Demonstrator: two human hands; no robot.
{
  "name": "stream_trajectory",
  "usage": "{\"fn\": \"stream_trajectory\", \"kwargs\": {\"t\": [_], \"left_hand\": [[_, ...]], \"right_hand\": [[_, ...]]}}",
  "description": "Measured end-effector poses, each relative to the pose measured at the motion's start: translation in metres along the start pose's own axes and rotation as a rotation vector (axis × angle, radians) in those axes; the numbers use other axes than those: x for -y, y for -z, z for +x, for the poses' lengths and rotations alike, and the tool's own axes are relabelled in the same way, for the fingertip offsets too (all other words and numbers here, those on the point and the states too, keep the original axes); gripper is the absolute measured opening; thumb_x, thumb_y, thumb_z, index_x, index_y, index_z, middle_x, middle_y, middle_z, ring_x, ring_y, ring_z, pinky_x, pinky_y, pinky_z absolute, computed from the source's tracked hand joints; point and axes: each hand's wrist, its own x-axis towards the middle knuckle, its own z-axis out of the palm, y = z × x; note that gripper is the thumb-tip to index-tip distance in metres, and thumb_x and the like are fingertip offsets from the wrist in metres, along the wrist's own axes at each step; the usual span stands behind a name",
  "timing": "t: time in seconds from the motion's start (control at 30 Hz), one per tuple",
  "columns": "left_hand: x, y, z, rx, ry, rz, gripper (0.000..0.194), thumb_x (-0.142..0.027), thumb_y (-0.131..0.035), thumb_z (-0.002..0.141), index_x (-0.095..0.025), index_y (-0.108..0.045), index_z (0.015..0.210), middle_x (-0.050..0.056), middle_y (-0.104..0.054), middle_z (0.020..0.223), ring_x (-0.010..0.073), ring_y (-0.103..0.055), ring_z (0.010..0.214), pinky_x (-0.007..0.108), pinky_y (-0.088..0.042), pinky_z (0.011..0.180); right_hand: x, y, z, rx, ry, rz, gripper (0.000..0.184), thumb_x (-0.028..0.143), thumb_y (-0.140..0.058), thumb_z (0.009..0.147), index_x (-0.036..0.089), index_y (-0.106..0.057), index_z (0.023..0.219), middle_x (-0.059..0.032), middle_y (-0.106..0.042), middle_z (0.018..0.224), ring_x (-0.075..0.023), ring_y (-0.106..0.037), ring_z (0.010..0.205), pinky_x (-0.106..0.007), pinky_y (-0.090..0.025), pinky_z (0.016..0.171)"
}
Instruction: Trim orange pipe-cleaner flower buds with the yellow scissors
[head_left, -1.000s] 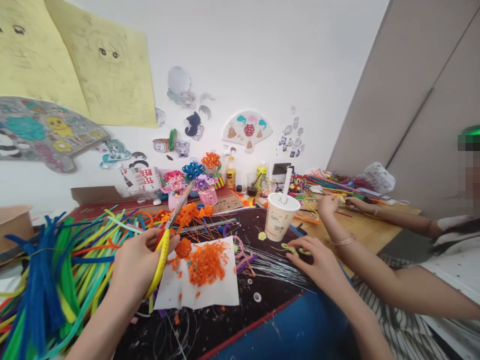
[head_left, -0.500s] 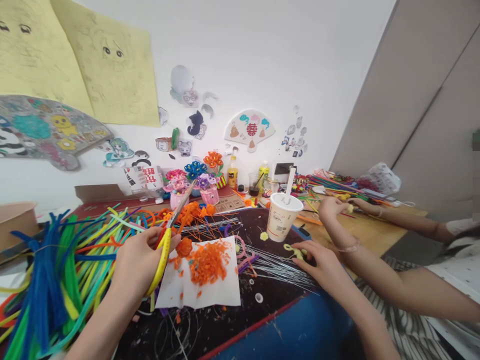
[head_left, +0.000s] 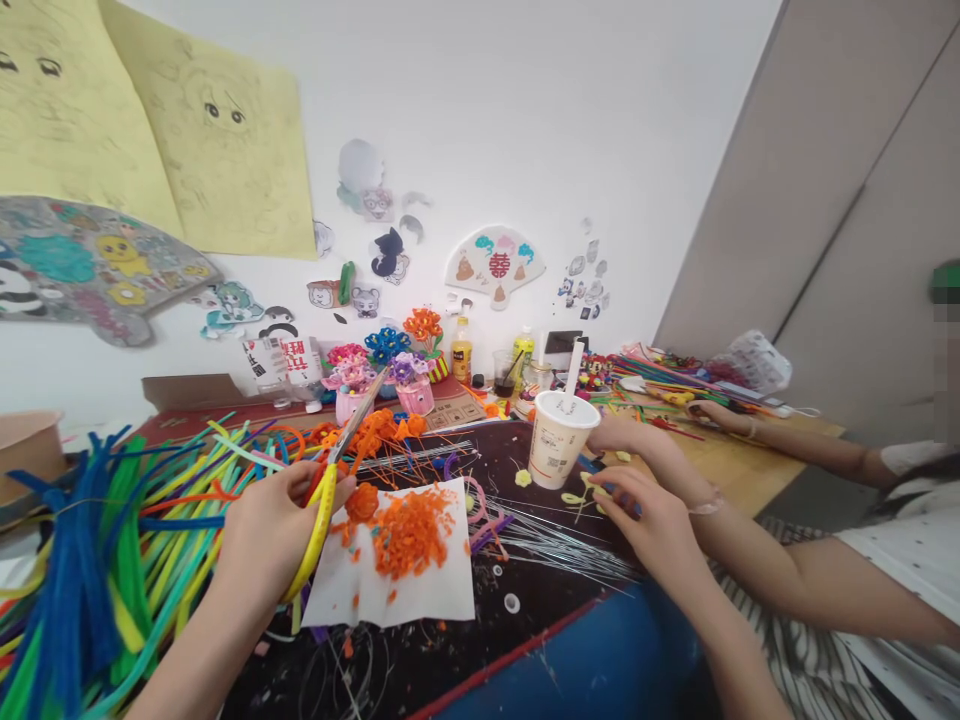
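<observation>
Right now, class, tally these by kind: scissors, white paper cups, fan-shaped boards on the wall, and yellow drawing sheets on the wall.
Scissors, in the left hand: 1
White paper cup: 1
Fan-shaped boards: 2
Yellow drawing sheets: 2
Total: 6

Fuzzy pipe cleaners [head_left: 187,540] — matt; scissor blades [head_left: 358,420] — smooth metal.

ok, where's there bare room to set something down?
Small, mostly bare patch of dark mat beyond the yellow flower left of the cup; bare wood between the other person's arms. Crowded: far left, under colored stems, and the white paper, under orange scraps.
</observation>
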Motion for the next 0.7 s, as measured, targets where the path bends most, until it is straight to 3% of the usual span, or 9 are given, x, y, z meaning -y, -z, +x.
{"fn": "stream_trajectory", "kwargs": {"t": [0.17, 0.3, 0.47, 0.57, 0.7], "left_hand": [[-0.001, 0.001, -0.001, 0.002, 0.004, -0.007, 0.044, -0.056, -0.063, 0.062, -0.018, -0.068, 0.083, 0.004, -0.074, 0.071, 0.0248, -0.066, 0.067, 0.025, -0.043, 0.054], [-0.002, 0.002, -0.002, -0.007, 0.006, -0.022, 0.044, -0.055, -0.065, 0.060, -0.018, -0.069, 0.083, 0.004, -0.075, 0.072, 0.0253, -0.067, 0.068, 0.025, -0.044, 0.056], [0.001, 0.000, -0.001, -0.022, 0.010, -0.064, 0.036, -0.051, -0.069, 0.057, -0.020, -0.069, 0.076, 0.001, -0.072, 0.064, 0.0249, -0.066, 0.067, 0.024, -0.042, 0.054], [0.003, -0.003, 0.000, -0.004, 0.016, -0.142, 0.037, -0.049, -0.071, 0.055, -0.019, -0.068, 0.077, 0.001, -0.073, 0.067, 0.0209, -0.063, 0.059, 0.024, -0.041, 0.051], [0.002, -0.007, -0.004, 0.038, 0.026, -0.299, 0.038, -0.050, -0.074, 0.053, -0.019, -0.066, 0.075, -0.004, -0.064, 0.053, 0.0145, -0.056, 0.046, 0.023, -0.041, 0.045]], "right_hand": [[0.000, -0.005, 0.003, -0.125, -0.053, 0.008, 0.027, 0.035, -0.052, 0.089, 0.019, -0.064, 0.106, -0.0116, -0.067, 0.113, -0.0242, -0.067, 0.084, -0.037, -0.054, 0.074], [0.006, -0.006, -0.007, -0.200, -0.061, -0.026, 0.025, 0.033, -0.052, 0.089, 0.020, -0.066, 0.104, -0.0108, -0.068, 0.112, -0.0286, -0.063, 0.104, -0.041, -0.049, 0.087], [0.048, -0.015, -0.027, -0.312, -0.135, 0.101, 0.017, 0.026, -0.051, 0.089, 0.023, -0.068, 0.093, -0.0072, -0.071, 0.099, -0.0256, -0.065, 0.095, -0.039, -0.049, 0.085], [0.090, -0.022, -0.022, -0.161, -0.039, 0.283, 0.018, 0.020, -0.050, 0.090, 0.022, -0.067, 0.093, -0.0061, -0.071, 0.097, -0.0220, -0.065, 0.092, -0.035, -0.049, 0.083], [0.142, -0.024, 0.014, 0.129, 0.089, 0.443, 0.019, 0.014, -0.052, 0.086, 0.021, -0.068, 0.094, -0.0044, -0.070, 0.091, -0.0176, -0.063, 0.076, -0.028, -0.049, 0.067]]}}
